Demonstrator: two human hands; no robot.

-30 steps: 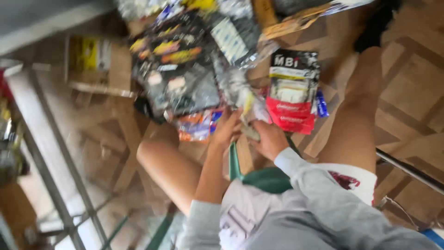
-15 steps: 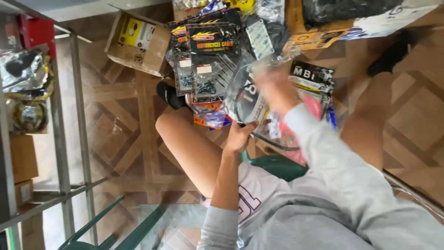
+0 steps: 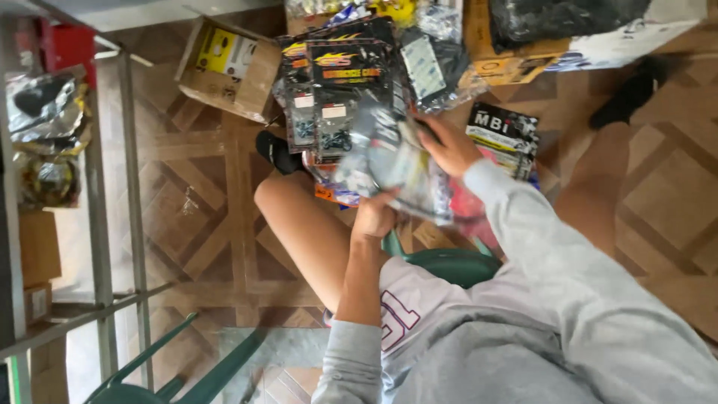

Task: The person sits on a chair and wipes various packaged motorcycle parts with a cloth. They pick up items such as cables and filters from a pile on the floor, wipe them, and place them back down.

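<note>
Black carded packs (image 3: pixel 333 93) piled on floor beyond knees, cardboard box (image 3: pixel 228 67) alongside. Left hand (image 3: pixel 374 217) and right hand (image 3: pixel 449 146) both clamped on clear plastic packet (image 3: pixel 400 164).

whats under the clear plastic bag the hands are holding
Under the crinkled clear plastic bag, held by the left hand and right hand, lie red and orange packets on the wooden floor. The rest is covered.
</note>
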